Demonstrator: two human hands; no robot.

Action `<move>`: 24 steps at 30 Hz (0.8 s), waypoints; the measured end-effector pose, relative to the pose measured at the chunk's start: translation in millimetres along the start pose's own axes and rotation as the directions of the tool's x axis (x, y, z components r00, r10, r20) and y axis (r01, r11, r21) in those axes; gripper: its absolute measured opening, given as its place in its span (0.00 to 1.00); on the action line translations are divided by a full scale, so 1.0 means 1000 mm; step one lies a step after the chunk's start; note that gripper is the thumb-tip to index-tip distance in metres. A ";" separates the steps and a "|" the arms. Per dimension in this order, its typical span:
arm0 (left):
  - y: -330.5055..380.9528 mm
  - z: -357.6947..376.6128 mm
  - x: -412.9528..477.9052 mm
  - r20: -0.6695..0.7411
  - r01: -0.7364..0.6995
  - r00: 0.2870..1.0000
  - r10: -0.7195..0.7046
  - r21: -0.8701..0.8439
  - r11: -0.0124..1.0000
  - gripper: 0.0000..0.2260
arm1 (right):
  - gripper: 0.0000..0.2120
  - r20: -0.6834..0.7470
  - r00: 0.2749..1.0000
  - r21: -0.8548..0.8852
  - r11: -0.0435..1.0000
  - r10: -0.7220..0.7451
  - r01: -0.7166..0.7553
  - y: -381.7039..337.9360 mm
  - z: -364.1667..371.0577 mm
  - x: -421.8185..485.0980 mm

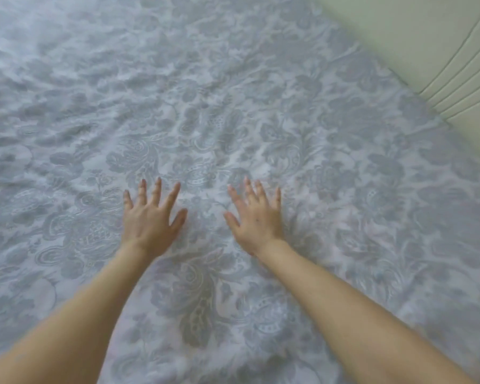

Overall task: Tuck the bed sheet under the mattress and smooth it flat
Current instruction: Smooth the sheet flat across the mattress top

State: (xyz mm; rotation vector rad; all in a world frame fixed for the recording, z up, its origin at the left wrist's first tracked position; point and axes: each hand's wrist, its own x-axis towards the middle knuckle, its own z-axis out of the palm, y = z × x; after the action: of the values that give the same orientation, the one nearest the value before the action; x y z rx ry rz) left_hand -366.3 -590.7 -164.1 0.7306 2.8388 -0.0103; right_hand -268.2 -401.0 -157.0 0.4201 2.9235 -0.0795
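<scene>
— Where is the bed sheet (233, 106)?

— Spread over the whole bed, grey floral pattern up. Its right edge meets a cream padded panel (455, 65). The mattress itself is hidden under it.

— And the person's grip?

— Wide open on both sides. The left hand (150, 217) and the right hand (257, 217) lie palm down on the cloth, fingers spread, side by side near the middle, holding nothing.

— How will the sheet handle?

— Probably light, thin and soft. It rumples easily, as the creases (39, 120) at the far left show. It likely slides over the mattress, so flat palms pushing outward suit it better than pinching.

— Where should the person take hold for tucking?

— At the hem along an edge, most likely. No hem shows here.
</scene>
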 end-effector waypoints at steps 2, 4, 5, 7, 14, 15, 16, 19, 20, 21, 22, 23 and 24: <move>0.037 0.021 0.001 0.063 0.007 0.998 -0.008 0.010 1.000 0.31 | 0.27 0.064 0.990 0.002 0.992 -0.125 0.125 0.005 0.022 -0.002; 0.103 0.051 -0.027 0.042 -0.053 0.998 0.054 -0.035 0.998 0.32 | 0.27 0.006 0.997 0.038 0.996 -0.075 0.075 0.053 0.043 -0.026; 0.138 0.066 -0.046 0.001 -0.097 0.995 0.098 -0.075 0.992 0.31 | 0.27 -0.060 0.998 0.057 0.998 0.010 -0.007 0.087 0.055 -0.046; 0.205 0.085 -0.093 -0.026 -0.241 0.971 0.239 -0.114 0.964 0.28 | 0.28 -0.137 0.968 0.053 0.978 0.208 -0.203 0.160 0.072 -0.104; 0.340 0.079 -0.211 0.067 -0.725 0.632 0.772 -0.301 0.620 0.20 | 0.30 0.023 0.710 0.008 0.710 0.704 -0.705 0.271 0.060 -0.289; 0.339 0.074 -0.198 -0.016 -0.729 0.644 0.765 -0.316 0.607 0.19 | 0.29 0.000 0.700 0.024 0.700 0.714 -0.714 0.277 0.050 -0.287; 0.336 0.069 -0.181 -0.088 -0.691 0.701 0.708 -0.329 0.643 0.19 | 0.29 -0.055 0.718 0.044 0.720 0.694 -0.693 0.282 0.040 -0.275; 0.326 0.046 -0.112 -0.175 -0.300 0.950 0.260 -0.267 0.916 0.23 | 0.25 -0.258 0.906 0.044 0.941 0.336 -0.336 0.285 0.014 -0.190; 0.327 0.037 -0.091 -0.112 -0.118 0.989 0.094 -0.240 0.964 0.25 | 0.25 -0.232 0.962 -0.030 0.988 0.141 -0.152 0.281 0.008 -0.158; 0.334 0.032 -0.074 -0.030 0.020 0.999 -0.027 -0.217 0.976 0.26 | 0.25 -0.127 0.991 -0.126 0.992 -0.048 0.032 0.282 0.005 -0.130; 0.349 0.032 -0.060 0.041 0.088 0.996 -0.081 -0.196 0.977 0.26 | 0.25 -0.012 0.987 -0.170 0.973 -0.162 0.157 0.290 0.004 -0.109; 0.371 0.036 -0.050 0.077 0.090 0.994 -0.078 -0.169 0.981 0.26 | 0.26 0.059 0.985 -0.193 0.966 -0.165 0.173 0.310 0.007 -0.098; 0.398 0.040 -0.045 0.085 0.049 0.996 -0.038 -0.138 0.989 0.26 | 0.26 0.035 0.996 -0.202 0.975 -0.085 0.090 0.342 0.014 -0.097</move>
State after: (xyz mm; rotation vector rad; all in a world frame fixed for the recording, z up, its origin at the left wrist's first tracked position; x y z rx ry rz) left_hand -129.7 -265.5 -176.2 0.6234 2.7434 0.1473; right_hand -77.0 -101.0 -161.4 0.2553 2.8850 0.1994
